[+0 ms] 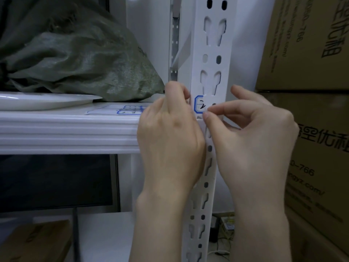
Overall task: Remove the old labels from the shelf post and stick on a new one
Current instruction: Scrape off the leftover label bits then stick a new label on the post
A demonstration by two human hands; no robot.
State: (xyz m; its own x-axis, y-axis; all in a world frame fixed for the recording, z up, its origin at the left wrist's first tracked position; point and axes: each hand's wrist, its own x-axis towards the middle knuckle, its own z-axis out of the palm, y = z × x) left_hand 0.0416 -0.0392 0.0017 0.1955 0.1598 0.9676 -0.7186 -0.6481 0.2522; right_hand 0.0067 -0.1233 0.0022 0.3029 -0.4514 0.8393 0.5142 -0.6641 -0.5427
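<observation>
Blue-bordered label [200, 107] sits on the shelf post [213, 59], its right part hidden by the right hand [251, 140], whose thumb and forefinger pinch it. The left hand [170, 135] curls at the post's edge; whether it grips anything is hidden.

White slotted post [211, 53] bears a blue-bordered white label [200, 106]; brown boxes [302, 44].

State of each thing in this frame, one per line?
label, on the shelf post, right edge pinched
right hand, pinches the label
left hand, fingers curled at the post's left edge
label sheet, flat on the shelf
green sack, slumped on the shelf
</observation>
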